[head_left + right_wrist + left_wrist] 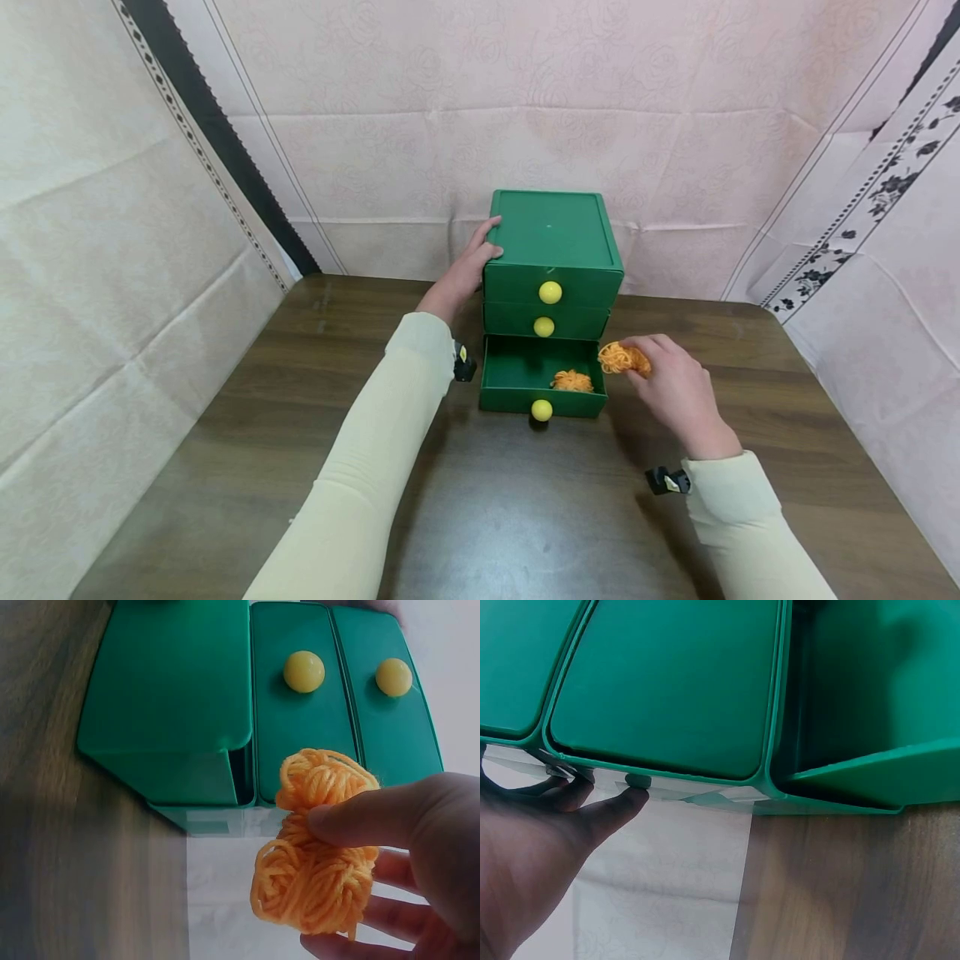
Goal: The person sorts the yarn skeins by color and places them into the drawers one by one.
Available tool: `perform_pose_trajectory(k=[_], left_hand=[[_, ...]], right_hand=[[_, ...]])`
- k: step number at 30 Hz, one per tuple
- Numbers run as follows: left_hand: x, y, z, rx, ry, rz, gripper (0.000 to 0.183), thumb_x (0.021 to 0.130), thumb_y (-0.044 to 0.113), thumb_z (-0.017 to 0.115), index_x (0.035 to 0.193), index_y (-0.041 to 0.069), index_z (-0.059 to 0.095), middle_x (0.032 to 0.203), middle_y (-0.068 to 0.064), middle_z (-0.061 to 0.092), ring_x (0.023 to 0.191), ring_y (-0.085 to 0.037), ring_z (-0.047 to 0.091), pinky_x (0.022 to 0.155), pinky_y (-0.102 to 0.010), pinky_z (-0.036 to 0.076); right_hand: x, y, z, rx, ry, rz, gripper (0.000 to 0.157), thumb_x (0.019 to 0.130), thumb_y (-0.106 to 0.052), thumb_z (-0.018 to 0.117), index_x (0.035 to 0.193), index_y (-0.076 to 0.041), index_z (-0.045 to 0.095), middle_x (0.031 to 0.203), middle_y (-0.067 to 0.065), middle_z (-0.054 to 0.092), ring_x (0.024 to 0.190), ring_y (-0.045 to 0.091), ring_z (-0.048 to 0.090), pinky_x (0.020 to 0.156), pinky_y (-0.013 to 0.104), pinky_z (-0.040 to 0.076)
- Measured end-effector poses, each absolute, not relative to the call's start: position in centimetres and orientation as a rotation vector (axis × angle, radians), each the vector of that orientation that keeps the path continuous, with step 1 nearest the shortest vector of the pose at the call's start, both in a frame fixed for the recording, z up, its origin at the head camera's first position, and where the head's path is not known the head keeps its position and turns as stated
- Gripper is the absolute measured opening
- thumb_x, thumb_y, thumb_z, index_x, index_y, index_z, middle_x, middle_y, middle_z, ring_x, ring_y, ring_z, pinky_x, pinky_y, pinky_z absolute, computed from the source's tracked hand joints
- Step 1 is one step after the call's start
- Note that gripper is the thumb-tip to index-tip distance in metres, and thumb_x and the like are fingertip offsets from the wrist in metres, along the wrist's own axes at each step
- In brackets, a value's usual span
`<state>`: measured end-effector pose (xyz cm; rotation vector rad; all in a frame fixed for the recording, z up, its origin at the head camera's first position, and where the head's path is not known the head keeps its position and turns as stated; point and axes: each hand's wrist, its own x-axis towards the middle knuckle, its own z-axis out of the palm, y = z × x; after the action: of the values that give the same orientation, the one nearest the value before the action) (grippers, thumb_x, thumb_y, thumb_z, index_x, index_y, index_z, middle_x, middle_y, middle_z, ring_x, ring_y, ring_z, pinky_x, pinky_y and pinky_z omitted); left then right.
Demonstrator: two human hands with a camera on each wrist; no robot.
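Note:
A green three-drawer box with yellow knobs stands at the table's back. Its bottom drawer is pulled out, and an orange yarn bundle lies in the drawer's right part. The upper two drawers are closed. My left hand rests against the box's left side, fingertips at the top edge; the left wrist view shows fingertips touching that side wall. Just right of the open drawer, my right hand pinches a second orange yarn bundle between thumb and fingers, the bundle tied in at its middle.
A brown wooden table carries the box. Pale patterned cloth hangs behind it and along both sides. The pulled-out drawer juts toward the front, between my two forearms.

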<state>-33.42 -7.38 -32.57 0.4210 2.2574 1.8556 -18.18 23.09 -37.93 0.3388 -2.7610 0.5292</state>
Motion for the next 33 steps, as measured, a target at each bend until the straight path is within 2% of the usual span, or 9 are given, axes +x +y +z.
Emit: perform_pose_trajectory(k=[33], left_hand=[[-33.7, -7.3, -32.7, 0.435, 2.259, 1.866, 0.064, 0.090, 0.033, 0.037, 0.150, 0.045, 0.019, 0.162, 0.004, 0.005, 0.145, -0.027, 0.017, 0.111, -0.060, 0.024]], right_hand=[[-18.7, 19.5, -38.3, 0.556, -2.649, 0.623, 0.039, 0.083, -0.008, 0.074, 0.120, -0.014, 0.065, 0.121, 0.008, 0.063, 0.106, 0.029, 0.061, 0.083, 0.052, 0.053]])
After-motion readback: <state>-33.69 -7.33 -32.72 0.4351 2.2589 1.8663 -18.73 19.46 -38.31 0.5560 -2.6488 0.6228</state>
